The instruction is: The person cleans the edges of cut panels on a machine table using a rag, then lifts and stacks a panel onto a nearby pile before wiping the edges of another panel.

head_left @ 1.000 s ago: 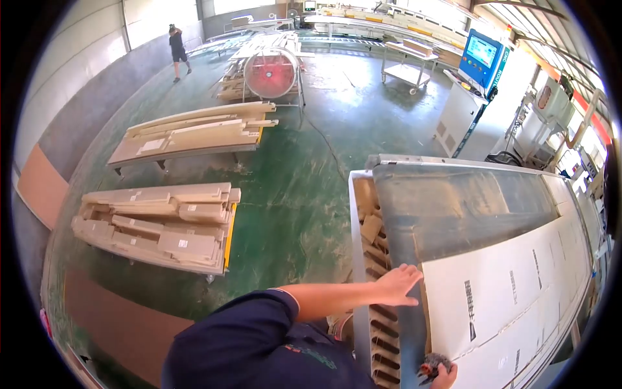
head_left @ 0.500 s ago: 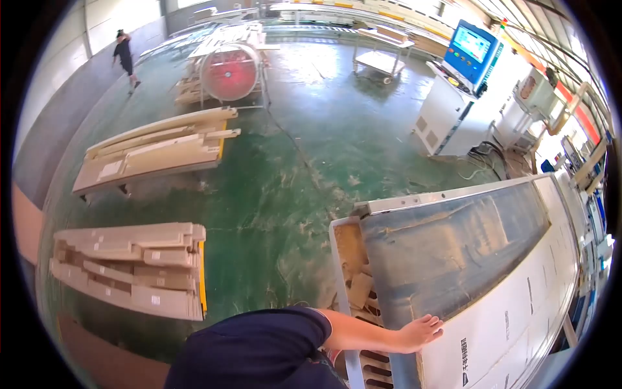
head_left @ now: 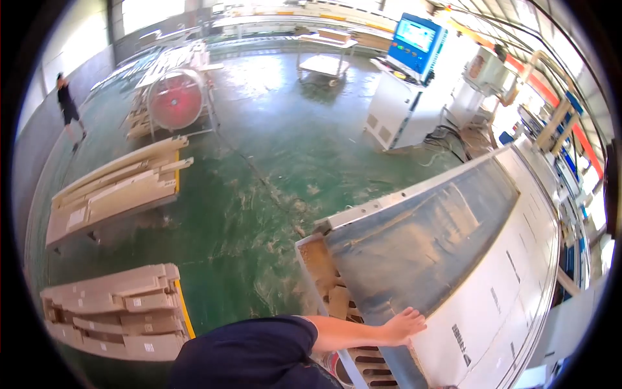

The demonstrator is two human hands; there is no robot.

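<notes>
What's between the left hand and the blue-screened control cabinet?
From the left hand: dusty dark tabletop, then pale metal edge, then green floor up to the control cabinet. Shows in the head view.

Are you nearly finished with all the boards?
Partly, I think. Looks done: long, tan, cut boards sit in piles. In hand: the bare left hand is at the edge of a big, flat, white board with dark printing. Probably left: that board, lying on the long, dusty grey table. I can't tell how many more.
</notes>
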